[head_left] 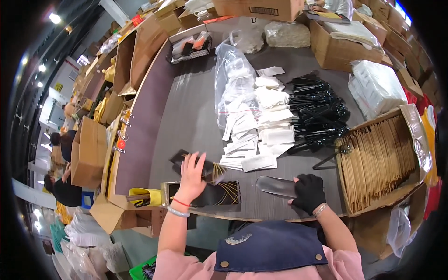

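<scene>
My left hand (192, 176) is stretched out with its fingers apart over a black card with gold lines (212, 172), whose right end is blurred. Under my wrist lies a black, gold-lined piece in an open box (217, 193) at the table's near edge. My right hand (309, 193), in a black fingerless glove, is closed around the right end of a long, glossy, dark grey piece with a rounded tip (273, 185); its exact kind is unclear. Beyond the hands lie white paper packets (259, 162) in overlapping rows, next to bundles of thin black pieces in clear wrap (322, 112).
A carton of upright brown cardboard pieces (378, 161) stands at the right. Clear plastic bags (233, 70) and a black basket (189, 49) lie farther back. A raised partition (140, 126) borders the table's left side. A yellow-wrapped bundle (144, 197) sits beside the box.
</scene>
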The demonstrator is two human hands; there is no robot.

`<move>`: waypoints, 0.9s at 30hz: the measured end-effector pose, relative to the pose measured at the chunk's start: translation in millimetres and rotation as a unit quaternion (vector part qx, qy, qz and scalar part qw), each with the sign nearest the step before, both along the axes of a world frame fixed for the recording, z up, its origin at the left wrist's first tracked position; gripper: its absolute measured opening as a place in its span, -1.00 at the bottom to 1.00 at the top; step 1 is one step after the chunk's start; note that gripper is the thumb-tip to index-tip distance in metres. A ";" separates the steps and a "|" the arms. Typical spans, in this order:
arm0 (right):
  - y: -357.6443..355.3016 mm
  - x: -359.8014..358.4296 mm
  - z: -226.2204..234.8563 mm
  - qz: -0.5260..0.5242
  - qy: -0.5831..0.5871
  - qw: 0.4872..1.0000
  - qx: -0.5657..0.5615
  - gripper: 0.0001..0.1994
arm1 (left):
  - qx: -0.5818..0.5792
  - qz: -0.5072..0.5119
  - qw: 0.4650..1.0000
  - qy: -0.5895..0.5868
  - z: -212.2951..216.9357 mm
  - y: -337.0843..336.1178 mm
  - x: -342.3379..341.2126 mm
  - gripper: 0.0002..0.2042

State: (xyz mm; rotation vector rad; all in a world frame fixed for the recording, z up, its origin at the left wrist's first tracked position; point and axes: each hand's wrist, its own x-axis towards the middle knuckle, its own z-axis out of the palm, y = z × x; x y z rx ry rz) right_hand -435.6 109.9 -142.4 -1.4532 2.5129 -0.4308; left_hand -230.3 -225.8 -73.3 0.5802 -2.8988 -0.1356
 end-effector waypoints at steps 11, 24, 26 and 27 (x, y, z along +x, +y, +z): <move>-26.4 10.2 52.1 0.027 -0.010 0.999 -0.044 -0.41 | 0.164 0.159 0.971 0.073 -77.6 85.7 8.6 -0.24; -41.3 12.2 63.6 0.081 0.007 0.996 -0.022 -0.41 | 0.225 0.182 0.954 0.082 -82.6 86.3 10.6 -0.18; -41.8 11.3 63.2 0.087 0.004 0.996 -0.024 -0.41 | 0.239 0.181 0.950 0.084 -79.8 84.7 10.6 -0.18; -42.3 10.8 62.9 0.087 0.004 0.996 -0.023 -0.41 | 0.252 0.179 0.947 0.086 -78.7 84.0 10.2 -0.18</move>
